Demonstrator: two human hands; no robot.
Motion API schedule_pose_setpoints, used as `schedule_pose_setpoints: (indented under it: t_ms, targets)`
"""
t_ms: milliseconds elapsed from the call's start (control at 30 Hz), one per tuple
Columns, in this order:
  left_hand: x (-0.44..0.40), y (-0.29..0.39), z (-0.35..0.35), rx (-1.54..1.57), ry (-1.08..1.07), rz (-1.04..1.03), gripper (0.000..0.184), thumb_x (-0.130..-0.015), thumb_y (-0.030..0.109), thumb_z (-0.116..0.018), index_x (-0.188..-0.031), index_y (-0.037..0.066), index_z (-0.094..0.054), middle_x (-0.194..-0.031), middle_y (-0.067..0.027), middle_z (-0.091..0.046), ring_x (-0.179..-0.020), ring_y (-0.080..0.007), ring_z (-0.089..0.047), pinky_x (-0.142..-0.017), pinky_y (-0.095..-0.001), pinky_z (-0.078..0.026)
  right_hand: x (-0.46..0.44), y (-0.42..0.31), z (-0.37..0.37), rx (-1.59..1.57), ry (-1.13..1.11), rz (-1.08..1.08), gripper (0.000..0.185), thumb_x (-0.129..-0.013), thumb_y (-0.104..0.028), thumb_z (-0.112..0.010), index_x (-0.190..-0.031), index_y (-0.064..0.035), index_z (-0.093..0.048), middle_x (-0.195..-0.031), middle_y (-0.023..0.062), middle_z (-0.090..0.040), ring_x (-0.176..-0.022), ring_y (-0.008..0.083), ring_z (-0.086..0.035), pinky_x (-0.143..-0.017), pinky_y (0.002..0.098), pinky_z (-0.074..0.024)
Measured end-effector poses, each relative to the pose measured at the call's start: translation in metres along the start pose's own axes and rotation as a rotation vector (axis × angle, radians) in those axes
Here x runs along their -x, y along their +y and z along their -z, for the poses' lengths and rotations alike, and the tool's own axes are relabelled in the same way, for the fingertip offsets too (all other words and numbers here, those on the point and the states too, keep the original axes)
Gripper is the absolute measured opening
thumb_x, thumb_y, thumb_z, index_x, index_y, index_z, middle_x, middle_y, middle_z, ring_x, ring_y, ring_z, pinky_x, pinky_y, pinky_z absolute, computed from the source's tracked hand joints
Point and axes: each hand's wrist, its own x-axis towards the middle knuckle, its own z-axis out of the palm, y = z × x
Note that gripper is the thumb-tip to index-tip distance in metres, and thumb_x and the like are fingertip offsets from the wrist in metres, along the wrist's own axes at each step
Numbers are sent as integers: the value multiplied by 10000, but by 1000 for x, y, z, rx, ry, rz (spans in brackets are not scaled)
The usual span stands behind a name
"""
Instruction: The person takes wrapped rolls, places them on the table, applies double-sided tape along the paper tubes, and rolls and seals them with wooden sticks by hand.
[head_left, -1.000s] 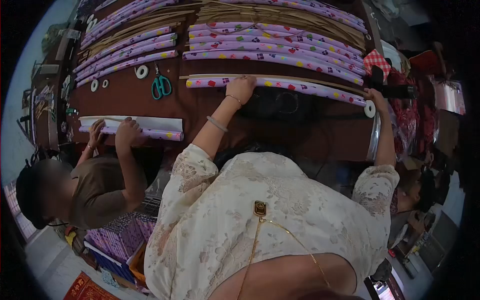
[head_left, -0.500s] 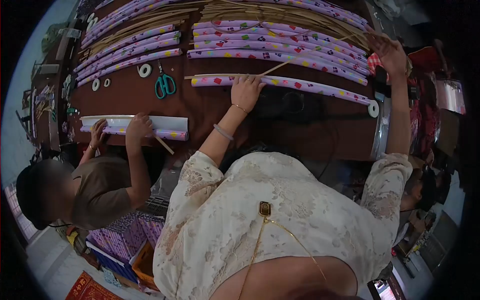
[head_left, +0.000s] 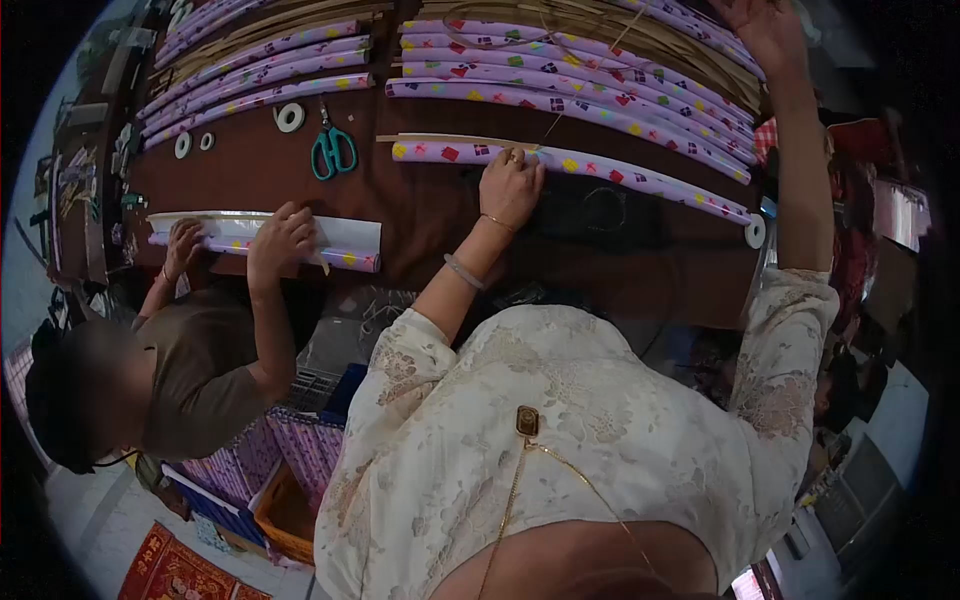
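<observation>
I am watching a person in a white lace top [head_left: 580, 420] who is working at a brown-covered desk [head_left: 440, 240], and I am taking the teal scissors [head_left: 332, 150] lying on it as my mark. To the right of the scissors, a lilac patterned roll [head_left: 640, 185] is stretching crosswise, and a thin wooden strip [head_left: 440, 138] is running along the far edge of its left part. The left hand [head_left: 512, 188] is resting to the right of the scissors, its fingers curling closed over that roll and holding it. The right hand [head_left: 762, 35] is hovering well to the right of the scissors and farther back; its fingers are running into the edge of my view, so I cannot tell how far they are opening or whether they are gripping anything. Far to the right of the scissors, a white ring [head_left: 755, 232] is sitting at the roll's end. Just left of the scissors another tape ring [head_left: 289, 118] is lying. Beyond the scissors, more lilac rolls [head_left: 255, 105] are lying in rows. Nearer than the scissors and to their left, a co-worker [head_left: 205, 350] is bending both hands over a partly opened roll [head_left: 355, 262].
</observation>
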Motion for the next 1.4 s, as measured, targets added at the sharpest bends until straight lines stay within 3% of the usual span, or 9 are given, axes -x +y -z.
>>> schedule_pose_setpoints:
  t_ms: [67, 300, 600, 700, 767, 933, 967, 1167, 1400]
  targets:
    - [2, -1, -2, 10, 146, -68, 165, -761, 212, -568, -782, 66, -642, -755, -104, -546, -757, -259, -539, -607, -343, -463, -9, 2, -2, 94, 37, 19, 310, -818, -143, -405, -1073, 23, -463, -1243, 214, -346, -1173, 335, -331, -972, 434, -310]
    - [0, 1, 1, 27, 159, -52, 155, -752, 211, -571, -785, 75, -639, -770, -94, -551, -771, -248, -537, -616, -334, -464, -46, 20, 21, 584, 316, 87, 322, -793, -154, -467, -1082, -10, -471, -1232, 193, -363, -1160, 325, -348, -962, 420, -313]
    - [1, 5, 4, 25, 143, -28, 150, -749, 206, -569, -808, 78, -622, -776, -86, -529, -799, -243, -525, -641, -330, -464, -15, 100, 49, 1666, 631, 320, 357, -761, -168, -545, -1093, -53, -481, -1218, 166, -384, -1143, 313, -371, -948, 402, -316]
    - [2, 7, 6, 39, 140, -23, 150, -745, 197, -573, -812, 72, -621, -787, -84, -527, -808, -242, -524, -651, -331, -464, 9, 133, 16, 1848, 453, 521, 372, -751, -172, -572, -1096, -67, -484, -1213, 157, -392, -1137, 308, -379, -944, 396, -317]
    - [3, 9, 8, 59, 63, 2, 189, -745, 205, -563, -817, 37, -612, -869, -105, -557, -904, -264, -527, -756, -343, -435, 23, 153, -7, 1908, 226, 585, 383, -744, -175, -589, -1099, -76, -487, -1210, 151, -396, -1133, 306, -384, -941, 392, -318]
    - [2, 11, 10, 61, 84, 1, 193, -744, 202, -563, -824, 32, -609, -867, -109, -553, -901, -266, -525, -759, -343, -432, 63, 187, -37, 1900, -777, 621, 330, -712, -164, -630, -1022, -81, -555, -1120, 92, -481, -1063, 238, -449, -910, 375, -340]
    - [2, 12, 10, 71, 85, 2, 195, -744, 201, -563, -827, 30, -608, -863, -109, -553, -900, -266, -524, -760, -342, -432, 69, 199, -36, 1797, -767, 559, 267, -706, -160, -630, -960, -89, -586, -1003, 39, -538, -956, 193, -514, -861, 339, -373]
    - [2, 13, 12, 62, 87, 3, 190, -740, 195, -567, -822, 27, -600, -855, -111, -551, -891, -269, -525, -756, -341, -434, 82, 230, -22, 1723, -831, 430, 233, -688, -134, -626, -915, -89, -595, -871, 10, -552, -806, 170, -533, -759, 303, -402]
    - [1, 14, 16, 72, 73, -5, 173, -735, 188, -569, -795, 27, -594, -848, -108, -550, -881, -271, -525, -749, -342, -437, 82, 243, -22, 1770, -868, 441, 209, -676, -154, -624, -876, -100, -592, -887, 3, -550, -816, 152, -523, -748, 293, -379]
